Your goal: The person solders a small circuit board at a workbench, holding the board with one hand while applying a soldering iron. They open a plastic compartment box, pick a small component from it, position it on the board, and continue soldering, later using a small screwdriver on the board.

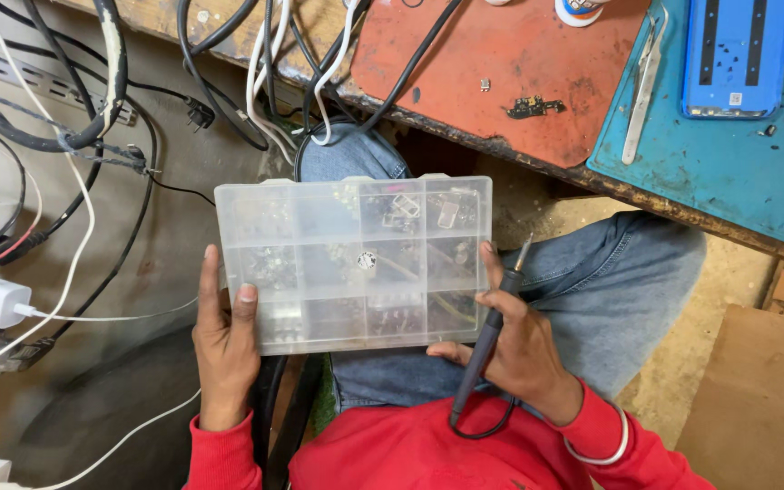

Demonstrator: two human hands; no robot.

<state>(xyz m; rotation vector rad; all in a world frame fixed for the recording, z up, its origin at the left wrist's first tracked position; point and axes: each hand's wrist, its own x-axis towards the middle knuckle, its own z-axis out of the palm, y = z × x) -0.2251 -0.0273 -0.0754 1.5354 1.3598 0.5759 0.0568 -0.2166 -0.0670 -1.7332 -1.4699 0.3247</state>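
Over the lap, both hands clamp a clear plastic compartment box (354, 263), held flat above the jeans. The left hand (226, 349) wraps the box's left edge, thumb pressed on the lid, fingers tucked beneath. The right hand (512, 349) grips the right edge the same way, thumb up on the lid, and it also pinches a black probe (485, 340) against the palm, metal tip poking up past the box's corner, cord looping down toward the red sleeve. Inside the box, between the 2 grips, small metal parts sit in several compartments; lid looks closed, though I cannot tell if it is latched. Just beyond the box, a worn workbench (537, 163) carries a red mat (501, 54), and farther right of the right hand's grip lie a blue mat (682, 154), tweezers (641, 86) and a blue phone back (735, 56). Out left of the left hand's grip, cables (93, 136) hang in a tangle
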